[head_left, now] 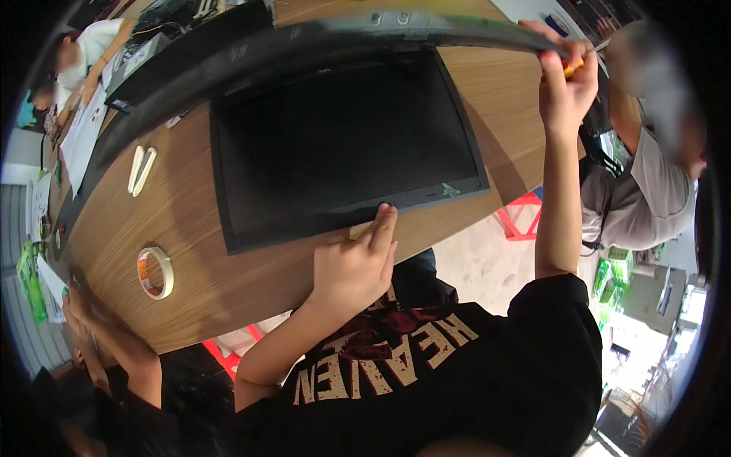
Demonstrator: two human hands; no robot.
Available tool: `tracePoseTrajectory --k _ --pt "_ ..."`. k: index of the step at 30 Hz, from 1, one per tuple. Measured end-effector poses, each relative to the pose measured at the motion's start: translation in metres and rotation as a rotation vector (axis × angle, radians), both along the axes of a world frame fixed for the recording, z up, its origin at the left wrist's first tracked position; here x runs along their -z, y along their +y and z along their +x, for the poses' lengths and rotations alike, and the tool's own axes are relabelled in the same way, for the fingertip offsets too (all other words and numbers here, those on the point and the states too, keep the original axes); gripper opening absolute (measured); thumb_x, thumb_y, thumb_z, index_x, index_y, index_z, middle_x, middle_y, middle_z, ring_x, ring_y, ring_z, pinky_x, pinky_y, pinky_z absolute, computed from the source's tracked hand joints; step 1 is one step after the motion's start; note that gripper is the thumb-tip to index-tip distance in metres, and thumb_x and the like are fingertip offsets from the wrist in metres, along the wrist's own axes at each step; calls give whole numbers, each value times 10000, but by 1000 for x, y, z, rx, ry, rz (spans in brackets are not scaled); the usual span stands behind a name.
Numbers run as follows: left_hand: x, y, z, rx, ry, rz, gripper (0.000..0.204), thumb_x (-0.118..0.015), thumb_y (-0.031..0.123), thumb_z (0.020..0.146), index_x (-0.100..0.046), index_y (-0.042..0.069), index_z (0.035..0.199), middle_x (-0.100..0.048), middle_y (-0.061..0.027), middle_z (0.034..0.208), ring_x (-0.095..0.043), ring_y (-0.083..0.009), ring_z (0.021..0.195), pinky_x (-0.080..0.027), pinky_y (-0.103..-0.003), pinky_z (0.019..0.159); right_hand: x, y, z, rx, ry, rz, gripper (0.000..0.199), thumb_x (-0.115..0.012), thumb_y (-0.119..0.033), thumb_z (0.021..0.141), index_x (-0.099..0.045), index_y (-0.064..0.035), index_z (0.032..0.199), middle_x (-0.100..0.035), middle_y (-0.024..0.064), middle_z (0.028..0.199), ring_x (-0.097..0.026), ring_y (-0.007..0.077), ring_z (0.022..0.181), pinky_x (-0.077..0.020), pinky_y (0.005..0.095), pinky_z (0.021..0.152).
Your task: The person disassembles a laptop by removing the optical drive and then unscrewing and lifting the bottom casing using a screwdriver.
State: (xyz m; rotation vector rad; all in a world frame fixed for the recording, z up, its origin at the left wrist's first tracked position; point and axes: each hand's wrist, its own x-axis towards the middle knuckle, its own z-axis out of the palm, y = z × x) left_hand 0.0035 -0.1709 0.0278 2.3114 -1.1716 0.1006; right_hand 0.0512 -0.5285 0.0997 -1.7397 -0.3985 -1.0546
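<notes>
A flat black monitor screen (343, 145) with a dark frame lies face up on the wooden table. At its lower edge my left hand (354, 266) touches the frame with two outstretched fingers; the others are curled. A pale beige piece (359, 230) pokes out beside those fingers, mostly hidden, its kind unclear. Raised at the right, my right hand (569, 85) is closed around the end of a long black plastic panel (304, 38). The same hand also holds a yellow-handled tool (572, 68) with a thin shaft. The panel arches above the screen's far side, tilted up off the table.
Left of the screen are two cream-coloured slim tools (142, 171) and a roll of tape (155, 273) on the table (205, 297). White sheets (85, 141) lie at the far left. Other people work at the left, and one in a grey shirt (640, 190) is close at the right.
</notes>
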Motion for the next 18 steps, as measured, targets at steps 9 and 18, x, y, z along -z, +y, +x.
tracePoseTrajectory --k 9,18 --pt "-9 2 14 58 56 -3 346 -644 206 834 -640 55 1146 -710 -101 1023 -690 -246 637 -553 -331 589 -35 -5 60 108 141 219 174 -626 -191 941 -489 -85 957 -581 32 980 -553 80 912 -436 237 799" --pt "-39 0 57 224 1082 -414 448 -530 156 971 -407 87 1397 -608 -132 1247 -630 -192 1024 -512 -307 827 -22 12 46 -167 119 451 130 -565 -160 947 -508 -91 1042 -585 123 1161 -522 195 1067 -372 335 950"
